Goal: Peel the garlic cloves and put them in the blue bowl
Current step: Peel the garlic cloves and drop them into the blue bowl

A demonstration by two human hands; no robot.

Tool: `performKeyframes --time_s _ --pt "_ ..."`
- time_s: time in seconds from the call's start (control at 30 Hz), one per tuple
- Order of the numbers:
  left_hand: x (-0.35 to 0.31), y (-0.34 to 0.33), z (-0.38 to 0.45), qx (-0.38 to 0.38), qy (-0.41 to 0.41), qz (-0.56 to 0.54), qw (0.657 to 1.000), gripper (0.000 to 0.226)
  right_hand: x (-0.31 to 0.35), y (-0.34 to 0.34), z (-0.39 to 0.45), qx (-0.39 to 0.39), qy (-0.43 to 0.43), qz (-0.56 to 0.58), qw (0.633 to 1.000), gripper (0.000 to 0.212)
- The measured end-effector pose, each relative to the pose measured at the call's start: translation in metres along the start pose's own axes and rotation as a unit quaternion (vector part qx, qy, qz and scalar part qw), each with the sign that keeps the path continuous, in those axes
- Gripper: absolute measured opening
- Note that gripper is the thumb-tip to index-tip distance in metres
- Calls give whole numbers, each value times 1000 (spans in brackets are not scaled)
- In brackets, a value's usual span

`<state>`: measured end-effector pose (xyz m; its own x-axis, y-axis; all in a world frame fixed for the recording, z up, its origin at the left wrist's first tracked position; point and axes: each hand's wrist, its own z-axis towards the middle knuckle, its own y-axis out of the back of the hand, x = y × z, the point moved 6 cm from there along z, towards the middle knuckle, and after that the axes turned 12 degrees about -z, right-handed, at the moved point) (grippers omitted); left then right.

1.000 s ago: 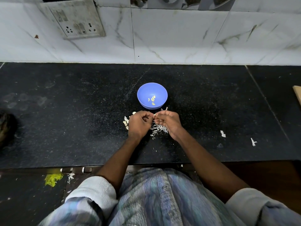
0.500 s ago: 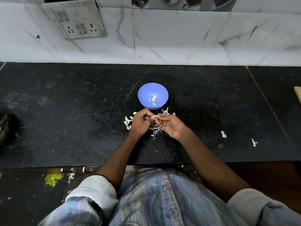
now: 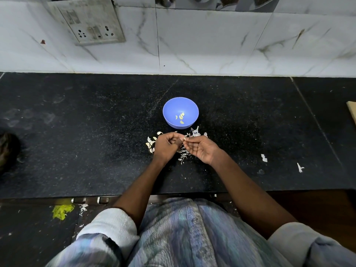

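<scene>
Countertop (image 3: pixel 77 151): maybe four cloves (image 3: pixel 181 117), bowl (image 3: pixel 169 110).

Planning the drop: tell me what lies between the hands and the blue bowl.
Head view: only scattered white garlic skins on black countertop, just before the round blue plastic bowl.

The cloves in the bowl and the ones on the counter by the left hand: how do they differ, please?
The cloves in the bowl look yellowish and bare; the counter cloves look whitish, seemingly unpeeled. The bowl cloves lie inside the blue bowl; the counter cloves lie on the black counter beside the left hand. Both groups are small.
</scene>
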<state>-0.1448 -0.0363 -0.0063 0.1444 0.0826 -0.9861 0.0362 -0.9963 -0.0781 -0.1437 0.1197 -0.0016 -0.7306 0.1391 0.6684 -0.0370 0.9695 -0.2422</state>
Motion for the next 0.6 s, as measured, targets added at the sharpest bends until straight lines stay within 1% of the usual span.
performKeyframes --time_s 0.2,0.3,0.37,0.47,0.53,0.6 --pt "3 -4 -3 -49 48 -87 994 9 4 0 5 -49 68 -25 996 6" --pt "6 -4 -4 -80 65 -103 989 8 8 0 2 -66 116 -85 987 7" --pt "9 -3 -3 -95 69 -92 989 7 11 0 0 -86 146 -128 977 9" --pt "9 -1 -1 -89 59 -25 994 7 14 -3 0 -106 170 -184 962 13" --pt "4 0 -1 -81 34 73 994 7 14 -6 0 -105 169 -206 958 14" --pt "-2 1 -1 -74 11 161 984 9 13 -8 1 -97 162 -219 957 15"
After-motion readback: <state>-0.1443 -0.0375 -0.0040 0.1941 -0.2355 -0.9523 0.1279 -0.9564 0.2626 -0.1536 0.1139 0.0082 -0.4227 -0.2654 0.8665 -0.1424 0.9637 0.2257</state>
